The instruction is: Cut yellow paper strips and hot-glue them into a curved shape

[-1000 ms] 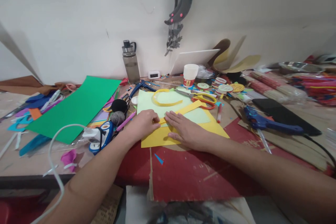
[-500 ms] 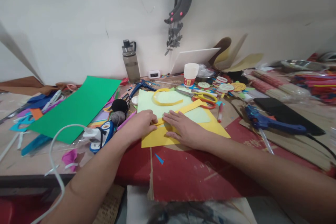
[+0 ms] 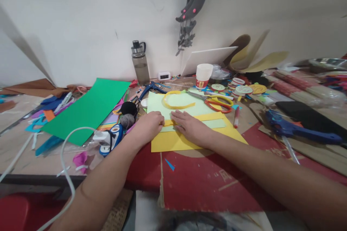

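Note:
My left hand (image 3: 152,125) is closed, its fingers pinching the left end of a yellow strip (image 3: 208,117). Flat on the strip, just to the right, lies my right hand (image 3: 191,127) with its fingers stretched out. The strip runs nearly level across a pale green sheet (image 3: 155,104), which rests on a yellow sheet (image 3: 162,144). Behind my hands a curled yellow strip (image 3: 179,107) lies on the green sheet. Scissors (image 3: 219,104) with yellow and red handles are at the sheet's back right.
A green sheet (image 3: 90,112), a power socket (image 3: 115,139) and a white cable (image 3: 65,162) are on the left. A bottle (image 3: 141,68) and paper cup (image 3: 203,75) stand behind. At right are a red pen (image 3: 236,117) and a blue glue gun (image 3: 303,131).
The straight yellow strip has turned from slanting up to the right to nearly level. My right hand stays flat on it. The whole view has shifted, moving the scene slightly rightward.

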Demonstrator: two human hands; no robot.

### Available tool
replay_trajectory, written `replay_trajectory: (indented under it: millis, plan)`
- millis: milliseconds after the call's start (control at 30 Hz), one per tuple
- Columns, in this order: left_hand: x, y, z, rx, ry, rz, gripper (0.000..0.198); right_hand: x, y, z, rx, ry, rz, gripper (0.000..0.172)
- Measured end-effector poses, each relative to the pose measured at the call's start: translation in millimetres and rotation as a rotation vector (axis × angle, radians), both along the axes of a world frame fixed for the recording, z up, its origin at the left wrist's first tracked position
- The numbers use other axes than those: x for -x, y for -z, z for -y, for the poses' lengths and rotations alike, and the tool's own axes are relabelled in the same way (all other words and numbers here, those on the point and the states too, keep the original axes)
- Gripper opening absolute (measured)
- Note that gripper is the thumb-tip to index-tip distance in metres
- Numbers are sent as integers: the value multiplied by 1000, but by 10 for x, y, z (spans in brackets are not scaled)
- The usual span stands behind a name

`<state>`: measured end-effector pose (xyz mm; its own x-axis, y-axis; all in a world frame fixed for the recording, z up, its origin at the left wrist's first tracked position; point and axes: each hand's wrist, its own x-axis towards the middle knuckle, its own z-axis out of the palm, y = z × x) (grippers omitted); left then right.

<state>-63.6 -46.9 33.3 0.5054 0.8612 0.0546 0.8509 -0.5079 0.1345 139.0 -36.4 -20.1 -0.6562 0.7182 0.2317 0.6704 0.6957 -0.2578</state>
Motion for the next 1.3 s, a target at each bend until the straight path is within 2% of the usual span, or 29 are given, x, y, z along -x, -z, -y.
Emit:
replay_trajectory:
  millis: [233,400,467,600,700,800,933,1067,1300]
  plan:
    - [38,-61,-15,98,14,42,18,-2,-6,15,45,-123,-12,52]
    - [87,-74,-71,76,-179,70,29,-3,20,0,47,-96,-121,45]
    - [89,-61,-77,131,-203,36,30,-1,11,-3,34,-55,-191,40]
    - [80,-54,-62,222,-159,29,24,18,-47,-18,7,22,-246,35]
    - [89,-69,-63,237,-116,72,19,40,-92,-31,-27,20,-182,27]
    - [98,-97,-72,230,-77,140,19,50,-144,-28,-28,31,-140,21]
    - [63,-142,-70,253,-42,294,20,45,-248,-3,-28,36,-217,17]
    - [-18,-157,-40,182,-37,385,20,36,-332,12,-15,40,-292,13]
    - [-109,-149,19,84,-17,421,16,35,-370,31,20,59,-377,13]
